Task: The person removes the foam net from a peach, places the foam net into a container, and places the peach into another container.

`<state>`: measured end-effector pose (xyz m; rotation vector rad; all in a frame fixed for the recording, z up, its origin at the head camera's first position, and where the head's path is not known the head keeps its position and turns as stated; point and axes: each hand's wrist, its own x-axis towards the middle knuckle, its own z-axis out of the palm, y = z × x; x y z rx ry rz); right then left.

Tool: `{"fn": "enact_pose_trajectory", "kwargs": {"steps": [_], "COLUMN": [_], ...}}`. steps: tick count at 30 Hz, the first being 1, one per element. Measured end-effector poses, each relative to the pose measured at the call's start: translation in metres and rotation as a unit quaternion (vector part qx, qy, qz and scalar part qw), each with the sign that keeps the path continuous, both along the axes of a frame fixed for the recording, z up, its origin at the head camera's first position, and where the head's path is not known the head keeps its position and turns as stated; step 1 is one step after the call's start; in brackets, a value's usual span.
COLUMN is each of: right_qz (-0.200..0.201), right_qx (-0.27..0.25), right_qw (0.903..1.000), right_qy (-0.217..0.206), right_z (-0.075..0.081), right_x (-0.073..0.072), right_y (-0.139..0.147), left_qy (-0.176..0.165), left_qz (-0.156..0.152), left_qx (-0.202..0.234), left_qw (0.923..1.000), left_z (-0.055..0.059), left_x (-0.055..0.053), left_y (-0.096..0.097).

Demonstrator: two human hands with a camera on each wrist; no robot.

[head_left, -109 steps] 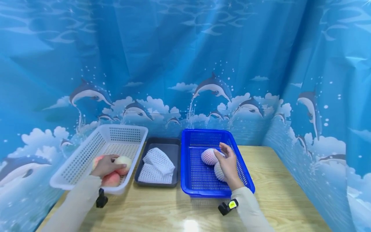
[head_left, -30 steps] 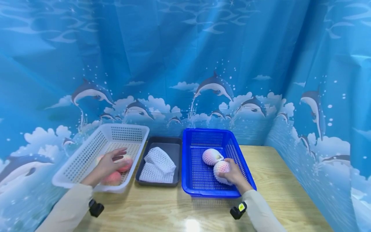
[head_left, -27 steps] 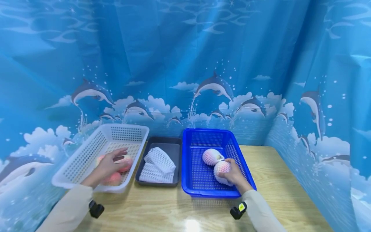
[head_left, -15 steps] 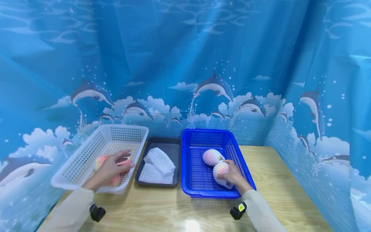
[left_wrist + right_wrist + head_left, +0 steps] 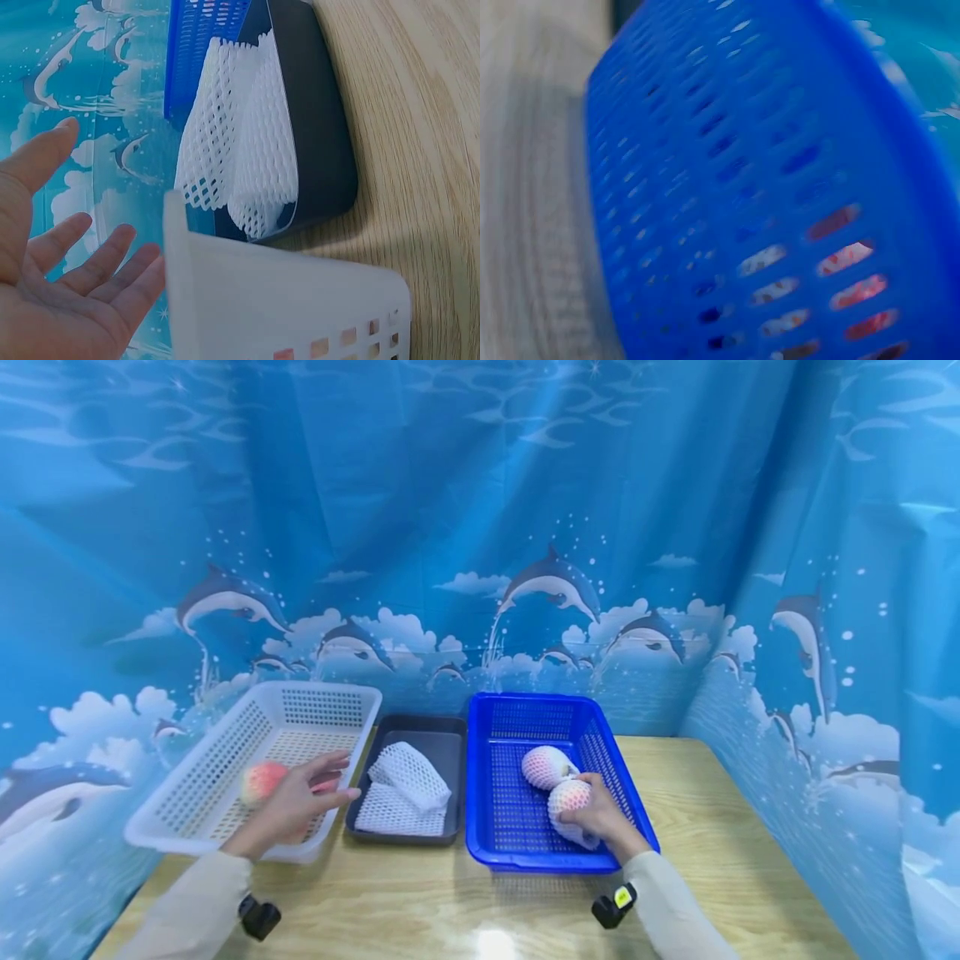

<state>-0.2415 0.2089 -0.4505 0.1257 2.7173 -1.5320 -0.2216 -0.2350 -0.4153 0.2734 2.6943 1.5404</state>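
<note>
- Right hand first: thumb and fingers grip the nearer netted peach, on the near right side of the blue basket; that hold matches a second ago. The right wrist view gives only the basket's slotted wall, with pinkish fruit behind it.
- Left hand now: nothing in its grasp, fingers loosely spread over the near right part of the white basket.
- Here's the change — that left hand has slid rightward, almost over the right rim, and the bare peach on the left shows more fully.
- Pink fruit peeks between its thumb and fingers; whether they touch, I can't tell.
- What it means, I'd judge: the left is free, the right alone has fruit in its grip, and the bare fruit stays unwrapped.
- Just beyond the held peach, to the far left, sits another netted peach.
- Between the baskets — white foam nets lie overlapping in a dark tray.
- Outermost: wooden table, dolphin-print curtain behind.
</note>
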Motion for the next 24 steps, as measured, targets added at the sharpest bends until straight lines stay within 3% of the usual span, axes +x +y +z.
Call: {"fn": "enact_pose_trajectory", "kwargs": {"steps": [4,11,18,24], "right_qz": [-0.002,-0.004,-0.007,-0.006], "right_qx": [-0.041,-0.056,-0.066,-0.076], "right_qw": [0.9991,0.9984,0.9976,0.997], "right_qy": [-0.007,-0.01,-0.02,-0.013], "right_z": [0.005,0.016,0.026,0.034], "right_x": [0.001,0.003,0.007,0.009], "right_y": [0.003,0.005,0.004,-0.002], "left_qy": [0.005,0.014,0.054,0.029], "left_qz": [-0.004,0.003,-0.013,-0.004], "left_qx": [0.012,-0.006,0.003,-0.002], "left_qw": [0.9999,0.9999,0.9985,0.9996], "left_z": [0.0,-0.001,-0.001,0.001], "left_x": [0.001,0.002,0.003,0.005], "left_y": [0.003,0.005,0.008,0.01]}}
